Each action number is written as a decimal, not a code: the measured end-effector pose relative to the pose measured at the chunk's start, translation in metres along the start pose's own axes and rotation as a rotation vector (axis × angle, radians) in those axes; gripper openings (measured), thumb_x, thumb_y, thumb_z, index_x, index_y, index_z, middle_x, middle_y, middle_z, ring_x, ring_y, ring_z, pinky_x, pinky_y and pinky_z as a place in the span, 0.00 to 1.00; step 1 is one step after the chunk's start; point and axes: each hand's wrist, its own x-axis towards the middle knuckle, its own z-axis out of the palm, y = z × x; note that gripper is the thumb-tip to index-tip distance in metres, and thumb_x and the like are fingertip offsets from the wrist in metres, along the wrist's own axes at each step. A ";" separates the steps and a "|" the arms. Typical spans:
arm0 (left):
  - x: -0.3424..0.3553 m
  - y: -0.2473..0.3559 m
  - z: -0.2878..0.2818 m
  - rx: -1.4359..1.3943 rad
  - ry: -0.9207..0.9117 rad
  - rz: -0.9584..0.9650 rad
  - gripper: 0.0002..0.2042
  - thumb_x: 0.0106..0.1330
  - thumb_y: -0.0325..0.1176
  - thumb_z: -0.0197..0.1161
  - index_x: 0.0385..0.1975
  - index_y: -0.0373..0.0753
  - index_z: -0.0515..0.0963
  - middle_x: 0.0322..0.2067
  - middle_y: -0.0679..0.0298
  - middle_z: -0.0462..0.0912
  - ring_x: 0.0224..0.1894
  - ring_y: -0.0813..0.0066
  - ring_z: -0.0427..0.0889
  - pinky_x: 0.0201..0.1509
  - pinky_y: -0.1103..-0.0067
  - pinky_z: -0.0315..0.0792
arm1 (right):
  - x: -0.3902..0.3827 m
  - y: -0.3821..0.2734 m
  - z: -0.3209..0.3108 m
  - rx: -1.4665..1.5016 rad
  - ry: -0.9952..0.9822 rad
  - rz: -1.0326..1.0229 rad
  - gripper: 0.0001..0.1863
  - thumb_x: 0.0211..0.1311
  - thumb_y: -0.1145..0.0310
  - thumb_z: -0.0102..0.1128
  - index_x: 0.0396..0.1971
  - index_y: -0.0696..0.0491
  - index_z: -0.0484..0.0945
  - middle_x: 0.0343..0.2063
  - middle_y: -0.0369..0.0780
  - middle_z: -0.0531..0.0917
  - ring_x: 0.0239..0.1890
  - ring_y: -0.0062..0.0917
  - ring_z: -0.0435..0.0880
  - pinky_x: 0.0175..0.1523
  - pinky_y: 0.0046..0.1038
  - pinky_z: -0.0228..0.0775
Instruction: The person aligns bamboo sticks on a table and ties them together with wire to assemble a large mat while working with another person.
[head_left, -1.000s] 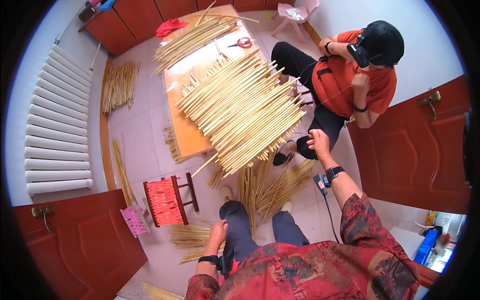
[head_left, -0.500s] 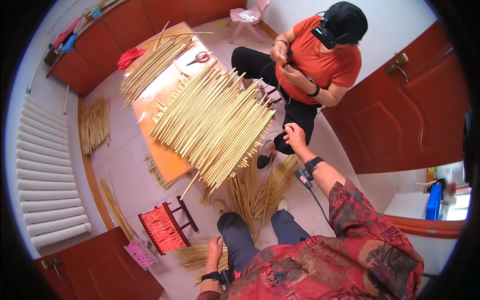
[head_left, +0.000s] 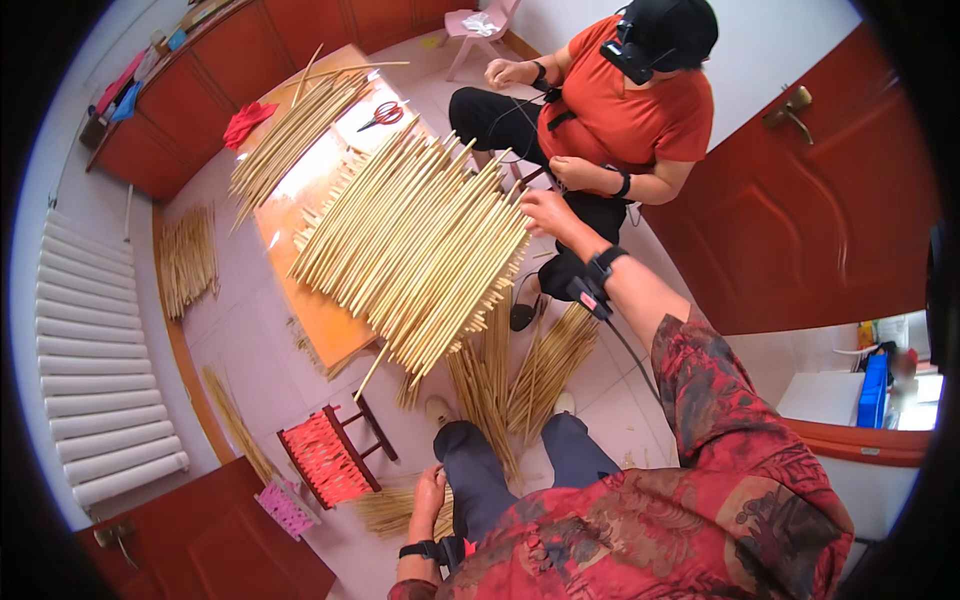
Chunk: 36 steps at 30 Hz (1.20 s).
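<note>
A broad heap of sticks (head_left: 410, 240) lies on the table (head_left: 325, 325), reaching past its right edge. The right hand (head_left: 550, 214) is at the heap's right end, fingers slightly bent; whether they hold a stick, I cannot tell. The left hand (head_left: 428, 492) hangs low by the left leg, loosely curled, its grip unclear. Judging by how things lie, most of the heap is already laid one way, but its ends are uneven. A smaller pile (head_left: 300, 135) on the table's far left part and loose bunches (head_left: 550, 372) on the near floor lie apart from it, seemingly left over
</note>
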 end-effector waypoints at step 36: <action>0.001 0.033 0.035 -0.208 -0.004 -0.078 0.13 0.58 0.31 0.51 0.41 0.34 0.72 0.39 0.50 0.76 0.44 0.55 0.74 0.48 0.72 0.67 | 0.002 0.045 -0.058 0.033 0.300 0.038 0.15 0.55 0.68 0.49 0.42 0.59 0.71 0.32 0.39 0.77 0.22 0.20 0.79 0.20 0.18 0.71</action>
